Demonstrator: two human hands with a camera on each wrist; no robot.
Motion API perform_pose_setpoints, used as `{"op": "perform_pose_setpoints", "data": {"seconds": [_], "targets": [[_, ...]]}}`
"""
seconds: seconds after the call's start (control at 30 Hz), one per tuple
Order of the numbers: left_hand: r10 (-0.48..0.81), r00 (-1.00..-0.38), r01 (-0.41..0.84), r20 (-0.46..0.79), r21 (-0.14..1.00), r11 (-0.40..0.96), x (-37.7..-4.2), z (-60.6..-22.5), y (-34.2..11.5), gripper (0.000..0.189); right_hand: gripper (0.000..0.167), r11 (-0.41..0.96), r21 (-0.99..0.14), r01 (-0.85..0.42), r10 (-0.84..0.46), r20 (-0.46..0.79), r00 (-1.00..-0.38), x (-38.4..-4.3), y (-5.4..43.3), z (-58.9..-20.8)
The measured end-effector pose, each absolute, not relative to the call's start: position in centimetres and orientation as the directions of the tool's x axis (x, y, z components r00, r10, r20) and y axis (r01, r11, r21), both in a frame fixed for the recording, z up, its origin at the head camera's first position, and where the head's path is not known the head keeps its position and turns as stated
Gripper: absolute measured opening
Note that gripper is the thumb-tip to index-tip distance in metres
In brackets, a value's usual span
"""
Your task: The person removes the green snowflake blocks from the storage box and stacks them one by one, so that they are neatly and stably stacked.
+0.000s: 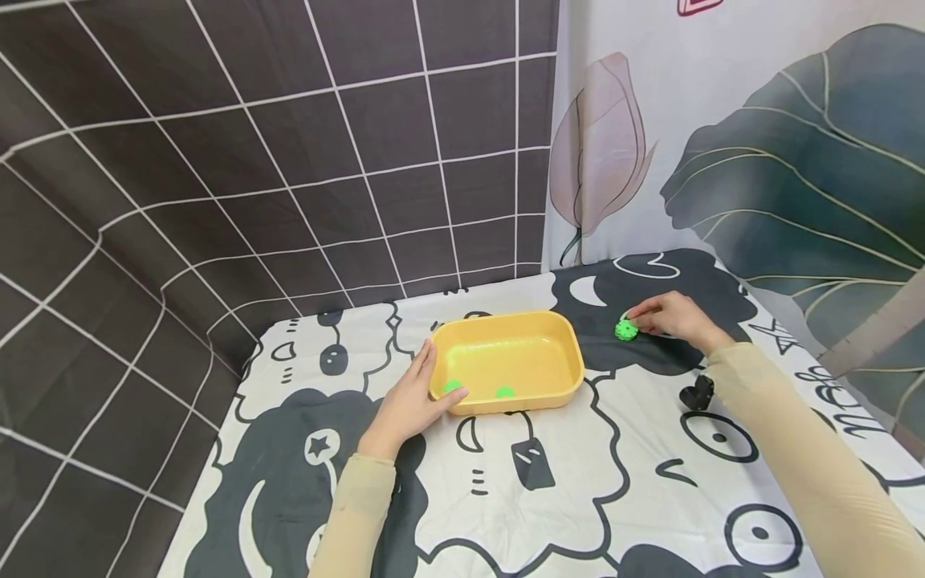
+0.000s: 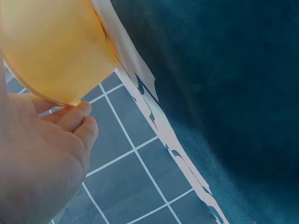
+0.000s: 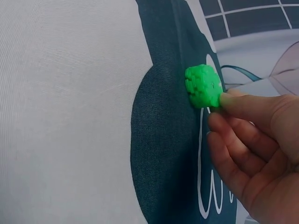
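A yellow plastic basin (image 1: 509,353), shallow and rounded at the corners, rests on the patterned cloth. My left hand (image 1: 408,397) grips its left end, thumb over the rim and fingers along the outer wall; the left wrist view shows the fingertips against the wall. Inside lie a green piece (image 1: 452,386) by my thumb and another green piece (image 1: 505,392), both partly hidden by the near wall. To the right of the basin, my right hand (image 1: 672,315) pinches a bright green knobbly round piece (image 3: 203,86) between thumb and fingers, just over the cloth's dark patch.
A small black object (image 1: 697,393) sits on the cloth beside my right forearm. Behind the surface hang a dark grid-patterned curtain (image 1: 390,160) and a light curtain (image 1: 614,144) with plant prints. The cloth (image 1: 535,522) carries black-and-white cartoon drawings.
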State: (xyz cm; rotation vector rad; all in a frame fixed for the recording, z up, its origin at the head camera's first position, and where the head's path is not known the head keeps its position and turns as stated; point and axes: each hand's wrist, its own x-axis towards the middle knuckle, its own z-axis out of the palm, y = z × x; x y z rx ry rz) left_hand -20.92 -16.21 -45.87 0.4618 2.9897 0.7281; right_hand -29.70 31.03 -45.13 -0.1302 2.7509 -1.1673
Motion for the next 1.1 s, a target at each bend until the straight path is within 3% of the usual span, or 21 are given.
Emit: {"op": "perform_pose_setpoints", "data": {"seconds": [0.33,0.73,1.1], "targets": [[0.296,-0.954,0.281,0.039,0.455,0.845,-20.93,-45.84,-16.13,0.105,0.028,0.716,-0.698,-0.026,-0.141,-0.108,-0.984,-29.67,30.92,-45.13],[0.304,-0.951,0.292,0.05,0.458,0.84,-20.87,-45.72,-16.27,0.106,0.058,0.729,-0.672,-0.128,-0.311,-0.16,-0.937,-29.26,30.5,-45.1],[0.299,-0.953,0.284,0.043,0.462,0.84,-20.98,-45.91,-16.36,0.105,0.063,0.783,-0.593,-0.19,-0.33,-0.135,-0.934,-29.8,30.28,-45.77]]}}
